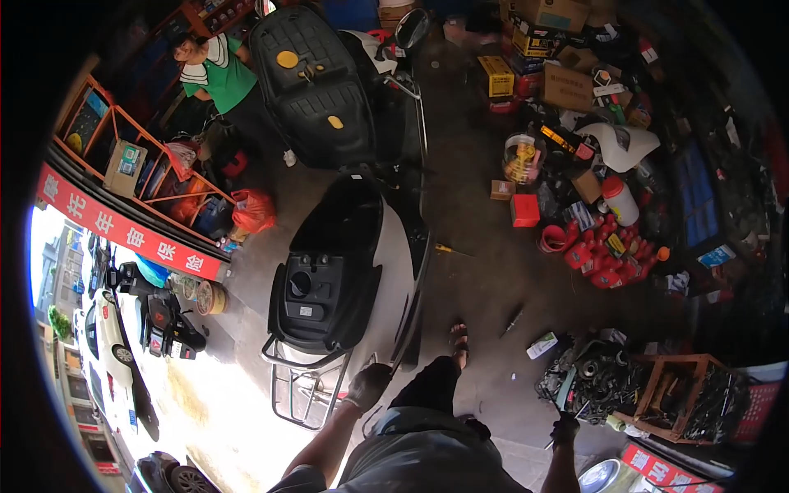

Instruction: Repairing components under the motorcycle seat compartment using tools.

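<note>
A white scooter stands in front of me, with its seat off and the black rear compartment exposed. My left hand, in a dark glove, is at the scooter's tail, beside the metal rear rack. Its fingers look curled, but the back of the hand hides what they touch. Out to the right, my gloved right hand is closed near a dark engine assembly. Something thin shows beside that hand, too small to name.
A second scooter with a black seat stands beyond. A person in a green top is at the far left. A yellow-handled screwdriver and a dark tool lie on the floor. Red bottles, boxes and a wooden frame line the right side.
</note>
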Motion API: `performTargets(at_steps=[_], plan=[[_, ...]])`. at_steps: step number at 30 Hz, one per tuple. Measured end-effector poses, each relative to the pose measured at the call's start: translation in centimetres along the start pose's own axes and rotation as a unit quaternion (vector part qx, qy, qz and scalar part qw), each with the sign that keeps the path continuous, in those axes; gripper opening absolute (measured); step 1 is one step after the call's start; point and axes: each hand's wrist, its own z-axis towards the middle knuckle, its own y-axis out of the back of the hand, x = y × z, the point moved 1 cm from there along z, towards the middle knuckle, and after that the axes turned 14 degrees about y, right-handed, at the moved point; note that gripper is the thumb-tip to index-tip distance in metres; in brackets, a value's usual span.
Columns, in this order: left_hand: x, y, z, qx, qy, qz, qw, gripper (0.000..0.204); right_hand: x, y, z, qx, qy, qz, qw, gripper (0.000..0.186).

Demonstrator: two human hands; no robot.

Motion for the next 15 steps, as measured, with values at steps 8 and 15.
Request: performTargets(at_steps=[8,15], plan=[[-1.7,1.9,16.2,0.030,-0.039,-0.028,0.998,0.029,12.7,-8.9,7.0,0.102,0.091,-0.070,0.988,0.008],[-1.6,2.7,25.9,-0.002,0.164,-0.147,0.975,0.029,22.1,-12.1,17.0,0.149,0.175,-0.147,0.962,0.020]])
